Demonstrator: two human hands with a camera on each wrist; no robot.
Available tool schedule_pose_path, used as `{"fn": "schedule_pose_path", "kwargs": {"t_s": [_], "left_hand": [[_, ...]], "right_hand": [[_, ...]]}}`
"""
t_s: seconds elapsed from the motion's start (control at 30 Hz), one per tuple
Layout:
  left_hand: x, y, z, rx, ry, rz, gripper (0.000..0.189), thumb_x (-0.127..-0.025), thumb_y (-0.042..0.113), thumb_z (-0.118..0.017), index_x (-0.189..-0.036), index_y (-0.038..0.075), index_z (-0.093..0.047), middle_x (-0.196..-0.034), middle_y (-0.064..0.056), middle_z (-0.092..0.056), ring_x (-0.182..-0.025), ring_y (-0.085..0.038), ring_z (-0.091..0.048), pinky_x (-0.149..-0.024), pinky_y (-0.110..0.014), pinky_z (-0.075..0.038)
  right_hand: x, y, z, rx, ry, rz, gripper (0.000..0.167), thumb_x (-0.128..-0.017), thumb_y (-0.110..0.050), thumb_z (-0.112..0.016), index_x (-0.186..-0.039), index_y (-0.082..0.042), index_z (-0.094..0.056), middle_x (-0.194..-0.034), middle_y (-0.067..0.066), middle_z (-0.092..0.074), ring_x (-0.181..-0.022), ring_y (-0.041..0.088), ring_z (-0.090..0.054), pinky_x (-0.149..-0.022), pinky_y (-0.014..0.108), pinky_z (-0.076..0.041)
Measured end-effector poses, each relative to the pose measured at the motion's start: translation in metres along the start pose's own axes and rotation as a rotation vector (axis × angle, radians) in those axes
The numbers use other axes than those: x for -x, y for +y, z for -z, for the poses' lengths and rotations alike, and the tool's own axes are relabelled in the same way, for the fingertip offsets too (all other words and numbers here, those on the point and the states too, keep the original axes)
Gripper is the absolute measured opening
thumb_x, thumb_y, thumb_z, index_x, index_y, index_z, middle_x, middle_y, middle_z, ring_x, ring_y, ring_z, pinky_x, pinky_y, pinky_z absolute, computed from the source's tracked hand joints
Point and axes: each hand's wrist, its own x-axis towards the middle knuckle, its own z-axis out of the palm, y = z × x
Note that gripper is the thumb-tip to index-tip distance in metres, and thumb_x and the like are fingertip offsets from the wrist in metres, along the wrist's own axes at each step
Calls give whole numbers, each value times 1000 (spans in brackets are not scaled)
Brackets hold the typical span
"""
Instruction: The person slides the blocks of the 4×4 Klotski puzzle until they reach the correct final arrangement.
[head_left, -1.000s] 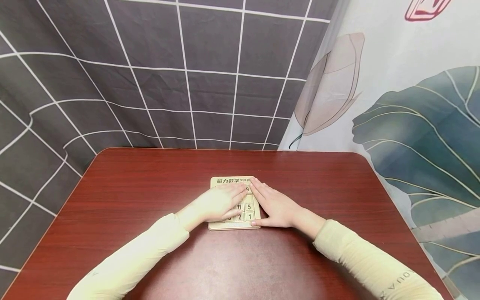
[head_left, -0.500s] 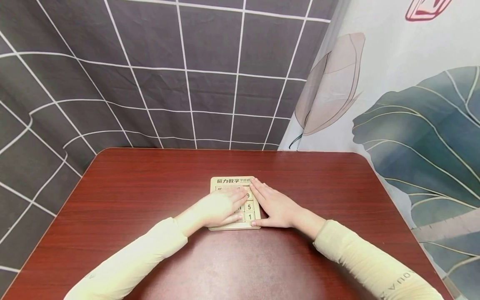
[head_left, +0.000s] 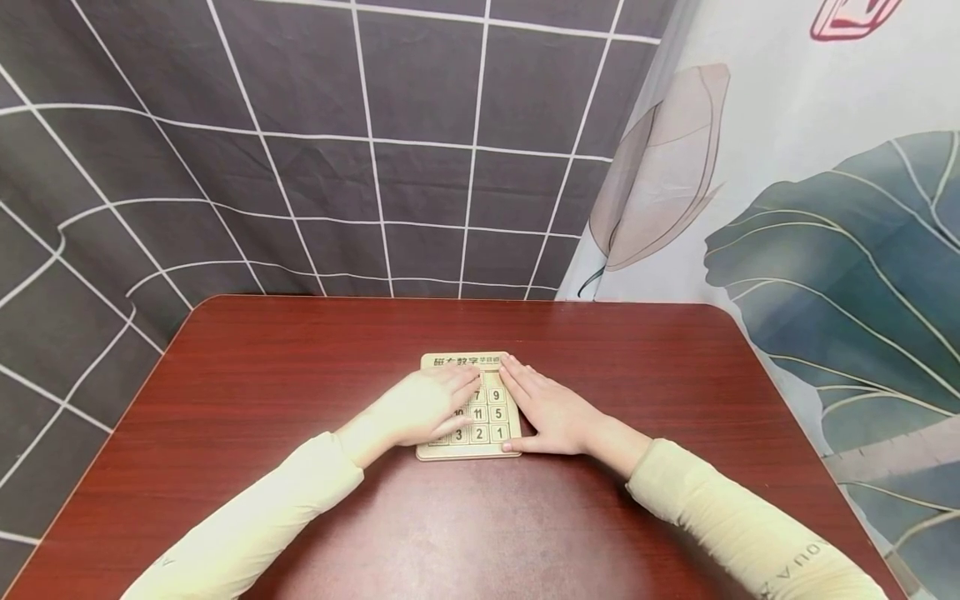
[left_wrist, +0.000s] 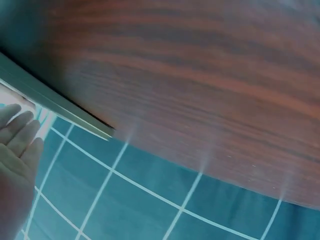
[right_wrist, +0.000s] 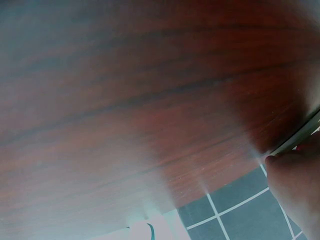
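A pale wooden number slide puzzle (head_left: 467, 452) lies flat on the table, with dark Chinese lettering along its top. My left hand (head_left: 423, 406) spreads across its left and upper part, fingers straight, hiding several tiles. Visible tiles include the 9 (head_left: 496, 396), the 11 (head_left: 478, 414) and the 1 (head_left: 499, 433). Above the 9 a tile-free space shows. My right hand (head_left: 555, 414) rests along the puzzle's right side, fingers straight at the upper corner, thumb at the lower corner. In the left wrist view, the puzzle's side (left_wrist: 60, 107) stands beside the left fingers (left_wrist: 22, 132).
The reddish-brown wooden table (head_left: 300, 358) extends around the puzzle on all sides. Behind it hangs a dark grey curtain (head_left: 420, 183) with white grid lines. A white curtain with leaf prints (head_left: 832, 250) hangs at the right.
The 9 tile has slid down from the top row, leaving a space above it. My left hand has drawn back leftward, uncovering more tiles. The right hand stays in place.
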Motion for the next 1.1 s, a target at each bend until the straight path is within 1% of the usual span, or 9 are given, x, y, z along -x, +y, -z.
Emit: {"fn": "schedule_pose_path", "kwargs": {"t_s": [0.1,0.23,0.37,0.5,0.63,0.8,0.87,0.93,1.1], "left_hand": [[0,-3,2,13,-11,18,60,-107,45,-56,-147,1,-60,-154,-16,-61,-146,-29,-57,-126,-42,-43],[1,-3,4,31,-28,24,59,-108,44,-55,-146,0,-61,-153,-17,-61,-146,-30,-57,-127,-42,-43],[-1,-1,5,32,-19,18,58,-108,43,-56,-146,-1,-61,-153,-17,-61,-145,-29,-57,-126,-42,-43],[-6,2,7,43,-24,21,59,-108,43,-55,-147,0,-60,-154,-17,-61,-146,-29,-57,-126,-42,-44],[-13,7,7,50,-47,27,60,-108,44,-53,-150,1,-58,-157,-16,-58,-148,-29,-55,-126,-41,-43],[-20,10,4,39,-68,25,62,-109,45,-53,-151,1,-56,-159,-15,-56,-149,-29,-53,-127,-40,-42],[-19,8,1,37,-67,26,62,-109,46,-52,-152,2,-56,-159,-15,-56,-150,-28,-53,-127,-41,-42],[-15,6,0,42,-58,26,62,-109,46,-53,-152,2,-55,-160,-15,-55,-150,-28,-53,-127,-41,-42],[2,-2,2,33,-27,34,62,-108,45,-55,-152,2,-56,-158,-15,-57,-149,-28,-54,-126,-42,-43]], "right_hand": [[0,0,0,-2,-5,-4,111,-95,-65,-66,-166,7,-20,-177,24,-12,-166,36,-18,-134,50,-27],[-1,-1,1,-5,-4,0,111,-95,-65,-66,-166,7,-20,-177,25,-12,-166,36,-18,-135,49,-27],[-1,-2,1,-2,0,1,110,-95,-65,-66,-165,8,-21,-177,25,-13,-166,36,-18,-134,49,-27],[0,-2,1,-6,-2,-4,110,-95,-65,-66,-166,7,-21,-177,23,-12,-166,35,-17,-134,49,-27],[0,-2,1,-12,-2,-6,110,-95,-65,-66,-166,7,-21,-178,23,-11,-166,35,-17,-134,49,-27],[0,-1,0,-7,1,-3,110,-95,-64,-66,-165,8,-22,-178,23,-12,-166,36,-18,-134,49,-28],[0,-1,0,-6,0,-2,110,-95,-64,-66,-165,8,-22,-177,23,-12,-166,36,-18,-134,49,-28],[0,-2,0,-6,1,0,110,-95,-64,-66,-165,8,-22,-177,24,-12,-166,36,-18,-134,49,-27],[0,-2,2,-7,4,7,111,-95,-64,-67,-165,8,-21,-177,24,-12,-166,36,-19,-134,49,-28]]}}
